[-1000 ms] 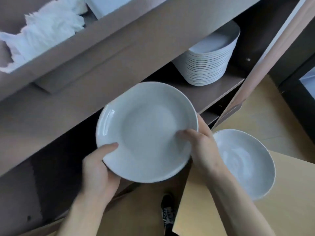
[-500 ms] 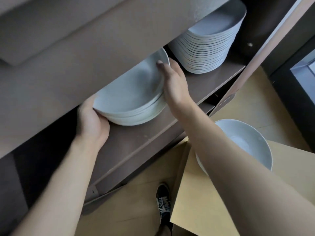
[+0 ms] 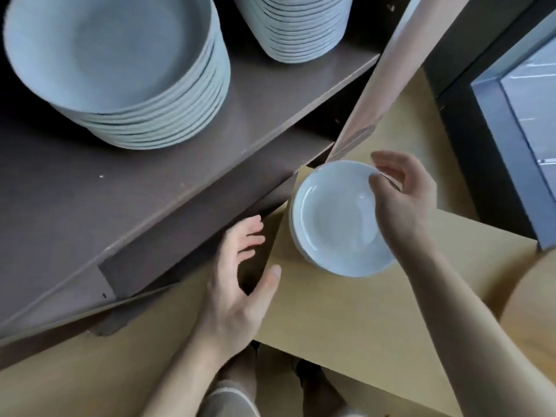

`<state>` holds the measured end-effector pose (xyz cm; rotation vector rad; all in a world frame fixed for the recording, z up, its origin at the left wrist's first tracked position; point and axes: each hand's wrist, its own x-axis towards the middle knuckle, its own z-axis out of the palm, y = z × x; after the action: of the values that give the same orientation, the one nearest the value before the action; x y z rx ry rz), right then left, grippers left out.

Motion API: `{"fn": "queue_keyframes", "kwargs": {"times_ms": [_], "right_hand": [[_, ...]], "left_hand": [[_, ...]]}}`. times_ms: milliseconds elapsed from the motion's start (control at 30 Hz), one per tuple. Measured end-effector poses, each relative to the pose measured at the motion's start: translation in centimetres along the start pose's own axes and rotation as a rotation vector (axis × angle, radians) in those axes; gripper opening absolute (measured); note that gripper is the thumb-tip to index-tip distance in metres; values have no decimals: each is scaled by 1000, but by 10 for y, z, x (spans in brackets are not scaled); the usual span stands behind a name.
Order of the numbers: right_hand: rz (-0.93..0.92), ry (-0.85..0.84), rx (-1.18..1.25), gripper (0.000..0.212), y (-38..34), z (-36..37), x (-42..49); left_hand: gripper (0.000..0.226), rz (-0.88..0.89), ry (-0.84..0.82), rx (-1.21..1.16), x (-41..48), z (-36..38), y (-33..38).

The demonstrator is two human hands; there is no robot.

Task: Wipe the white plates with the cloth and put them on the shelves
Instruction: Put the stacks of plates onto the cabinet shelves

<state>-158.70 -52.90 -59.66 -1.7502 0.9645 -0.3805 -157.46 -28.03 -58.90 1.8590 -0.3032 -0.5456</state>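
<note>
A short stack of white plates rests on the corner of the light wooden table. My right hand reaches over it from the right, thumb and fingers pinched on the top plate's far right rim. Left of the stack, my left hand hovers over the table's edge with fingers spread and nothing in it. On the brown shelf stand a tall stack of white plates and a second stack behind it. No cloth is in view.
A pale cabinet side panel slants down just beyond the table's plates. A dark window frame runs along the right. My feet show on the floor below the table's edge.
Both hands have let go of the plate they set on the shelf stack and dropped to the table. My right hand is now on the rim of the top plate there.
</note>
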Motion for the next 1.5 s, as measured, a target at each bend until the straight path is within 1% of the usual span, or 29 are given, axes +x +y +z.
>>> {"fn": "queue_keyframes", "kwargs": {"times_ms": [67, 100, 133, 200, 267, 300, 367, 400, 467, 533, 633, 700, 800, 900, 1033, 1100, 1133, 1167, 1233, 1300, 1333, 1433, 1500], "right_hand": [[44, 46, -195, 32, 27, -22, 12], [76, 61, -262, 36, 40, -31, 19], [113, 66, -291, 41, 52, -38, 25], [182, 30, -262, 53, 76, -47, 35], [283, -84, -125, 62, 98, -47, 41], [334, -161, -50, 61, 108, -45, 41], [402, -311, 78, 46, 126, -40, 39], [415, -358, 143, 40, 134, -38, 38], [433, -420, 262, 36, 146, -39, 41], [465, -467, 332, 35, 151, -42, 46], [491, -468, 360, 38, 152, -41, 48], [496, -438, 364, 34, 147, -40, 44], [517, -418, 354, 35, 141, -46, 27], [534, -426, 316, 33, 130, -53, -1], [502, -451, 262, 36, 104, -62, -45], [454, -505, 295, 36, 84, -66, -69], [423, -548, 305, 38, 73, -66, -81], [387, -589, 297, 41, 63, -67, -93], [297, -668, 264, 49, 38, -63, -110], [188, -759, 215, 57, 10, -51, -121], [136, -809, 190, 59, -4, -42, -123], [8, -920, 136, 60, -45, -8, -127], [-36, -977, 118, 61, -73, 17, -128]], "left_hand": [[87, -163, -73, 30, 15, 29, -5], [97, -231, -106, 52, 25, 41, -11], [102, -257, -138, 90, 34, 52, -18], [103, -216, -186, 148, 51, 70, -34], [103, -205, -172, 118, 64, 80, -51], [102, -230, -146, 81, 68, 83, -57], [93, -312, -108, -19, 73, 89, -68], [86, -349, -106, -79, 75, 91, -72], [77, -412, -113, -187, 77, 95, -79], [73, -477, -130, -279, 78, 97, -82], [71, -529, -97, -370, 79, 103, -82], [64, -504, -69, -394, 75, 106, -81], [50, -456, -117, -383, 58, 103, -82], [52, -428, -145, -401, 29, 94, -78], [60, -513, -95, -462, -18, 71, -69], [70, -548, -62, -487, -46, 53, -58], [71, -552, -37, -504, -61, 44, -52], [67, -558, -10, -523, -76, 34, -45], [53, -562, 66, -563, -101, 14, -30], [40, -561, 146, -610, -122, -7, -15], [37, -556, 187, -628, -130, -18, -9], [36, -496, 308, -652, -143, -54, 11], [40, -452, 381, -637, -144, -80, 23]]}}
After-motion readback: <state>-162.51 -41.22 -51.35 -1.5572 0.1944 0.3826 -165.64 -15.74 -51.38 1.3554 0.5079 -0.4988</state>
